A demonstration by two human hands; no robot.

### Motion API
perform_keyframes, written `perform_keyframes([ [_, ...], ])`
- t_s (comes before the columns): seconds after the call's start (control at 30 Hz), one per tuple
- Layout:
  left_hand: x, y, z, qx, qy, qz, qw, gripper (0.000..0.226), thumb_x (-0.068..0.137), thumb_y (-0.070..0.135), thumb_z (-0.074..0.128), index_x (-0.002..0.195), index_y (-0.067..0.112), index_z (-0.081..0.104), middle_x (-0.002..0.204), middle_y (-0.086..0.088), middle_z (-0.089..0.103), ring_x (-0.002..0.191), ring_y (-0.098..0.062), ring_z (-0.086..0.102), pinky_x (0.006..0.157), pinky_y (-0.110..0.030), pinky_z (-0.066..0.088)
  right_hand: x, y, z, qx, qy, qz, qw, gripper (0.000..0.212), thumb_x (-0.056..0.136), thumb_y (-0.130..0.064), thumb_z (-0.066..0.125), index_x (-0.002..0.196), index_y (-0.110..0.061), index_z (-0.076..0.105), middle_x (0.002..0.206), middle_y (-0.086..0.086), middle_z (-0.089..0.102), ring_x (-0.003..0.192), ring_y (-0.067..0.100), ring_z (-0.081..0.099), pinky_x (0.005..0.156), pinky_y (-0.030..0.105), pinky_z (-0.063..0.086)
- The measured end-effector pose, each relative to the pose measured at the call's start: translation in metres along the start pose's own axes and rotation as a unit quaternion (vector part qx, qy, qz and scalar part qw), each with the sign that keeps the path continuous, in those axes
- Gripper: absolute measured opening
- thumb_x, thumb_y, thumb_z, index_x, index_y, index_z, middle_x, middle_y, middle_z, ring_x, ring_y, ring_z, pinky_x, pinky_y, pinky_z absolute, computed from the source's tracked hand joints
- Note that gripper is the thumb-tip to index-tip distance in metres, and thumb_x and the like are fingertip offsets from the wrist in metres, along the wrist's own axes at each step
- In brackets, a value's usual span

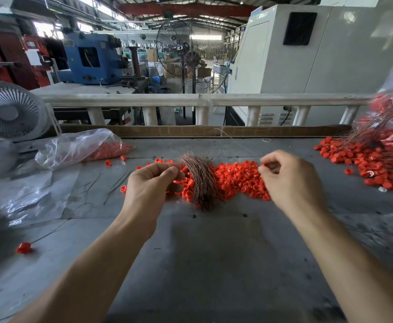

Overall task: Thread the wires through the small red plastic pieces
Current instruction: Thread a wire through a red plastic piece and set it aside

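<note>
Right hand (291, 180) pinches one small red piece (263, 165) at its fingertips, left hand (154, 183) curled, contents unclear; wire bundle (200, 180) lies between them on the red pile (237, 180), long axis running away, nearer the left hand.

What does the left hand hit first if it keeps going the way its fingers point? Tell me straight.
Most likely the bundle of copper wires: the left hand points rightward at it, fingertips almost touching, with red plastic pieces beyond. Depth is uncertain.
</note>
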State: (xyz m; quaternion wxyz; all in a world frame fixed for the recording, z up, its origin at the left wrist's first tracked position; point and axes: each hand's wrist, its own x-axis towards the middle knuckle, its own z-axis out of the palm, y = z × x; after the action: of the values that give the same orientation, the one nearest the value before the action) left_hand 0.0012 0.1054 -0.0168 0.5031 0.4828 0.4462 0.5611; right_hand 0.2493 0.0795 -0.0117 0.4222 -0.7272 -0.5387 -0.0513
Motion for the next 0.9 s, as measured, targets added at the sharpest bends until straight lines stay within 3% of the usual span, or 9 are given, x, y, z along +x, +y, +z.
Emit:
perform_keyframes([
  [0.3,0.003,-0.004,0.0,0.088,0.024,0.027,0.995,0.017,0.096,0.002,0.064,0.089,0.01,0.077,0.072,-0.003,0.075,0.056,-0.011,0.063,0.056,-0.028,0.057,0.027,0.052,-0.026,-0.132,-0.036,0.176,0.975,0.012,0.086,-0.023,0.068,0.095,-0.023,0.077,0.106,0.01,0.075,0.101,0.036,0.068,0.087,0.04,0.053],
  [0.47,0.005,-0.008,-0.002,0.123,0.023,0.03,0.992,0.022,0.095,0.0,0.063,0.084,0.013,0.077,0.073,-0.003,0.075,0.054,-0.009,0.063,0.051,-0.022,0.054,0.031,0.061,-0.033,-0.151,-0.073,0.22,0.961,0.01,0.081,-0.016,0.064,0.078,-0.015,0.073,0.094,0.013,0.073,0.09,0.037,0.067,0.082,0.039,0.054],
  [0.53,0.006,-0.01,-0.003,0.143,0.019,0.029,0.989,0.023,0.095,0.002,0.064,0.083,0.016,0.077,0.073,-0.004,0.075,0.055,-0.009,0.063,0.051,-0.021,0.052,0.032,0.064,-0.034,-0.153,-0.089,0.23,0.957,0.011,0.081,-0.018,0.065,0.074,-0.014,0.072,0.09,0.013,0.072,0.085,0.036,0.065,0.081,0.038,0.055],
  [0.7,0.008,-0.013,-0.005,0.201,0.018,0.034,0.979,0.019,0.094,0.011,0.068,0.082,0.023,0.077,0.073,0.001,0.076,0.057,-0.007,0.065,0.053,-0.021,0.048,0.034,0.068,-0.033,-0.17,-0.128,0.238,0.948,0.027,0.089,-0.038,0.064,0.091,-0.014,0.076,0.104,0.015,0.072,0.094,0.036,0.066,0.087,0.038,0.055],
  [0.83,0.009,-0.014,-0.008,0.23,0.021,0.041,0.972,0.018,0.093,0.014,0.07,0.082,0.025,0.077,0.071,0.004,0.075,0.055,-0.002,0.065,0.049,-0.015,0.046,0.033,0.067,-0.033,-0.164,-0.115,0.243,0.949,0.034,0.089,-0.038,0.063,0.072,-0.01,0.07,0.076,0.012,0.067,0.076,0.033,0.064,0.072,0.035,0.051],
  [0.9,0.01,-0.014,-0.008,0.253,0.025,0.049,0.966,0.02,0.092,0.014,0.071,0.079,0.028,0.076,0.069,0.011,0.073,0.054,0.001,0.064,0.051,-0.017,0.047,0.03,0.062,-0.033,-0.162,-0.096,0.231,0.955,0.033,0.089,-0.039,0.064,0.07,-0.013,0.07,0.072,0.009,0.066,0.072,0.032,0.061,0.068,0.033,0.047],
])
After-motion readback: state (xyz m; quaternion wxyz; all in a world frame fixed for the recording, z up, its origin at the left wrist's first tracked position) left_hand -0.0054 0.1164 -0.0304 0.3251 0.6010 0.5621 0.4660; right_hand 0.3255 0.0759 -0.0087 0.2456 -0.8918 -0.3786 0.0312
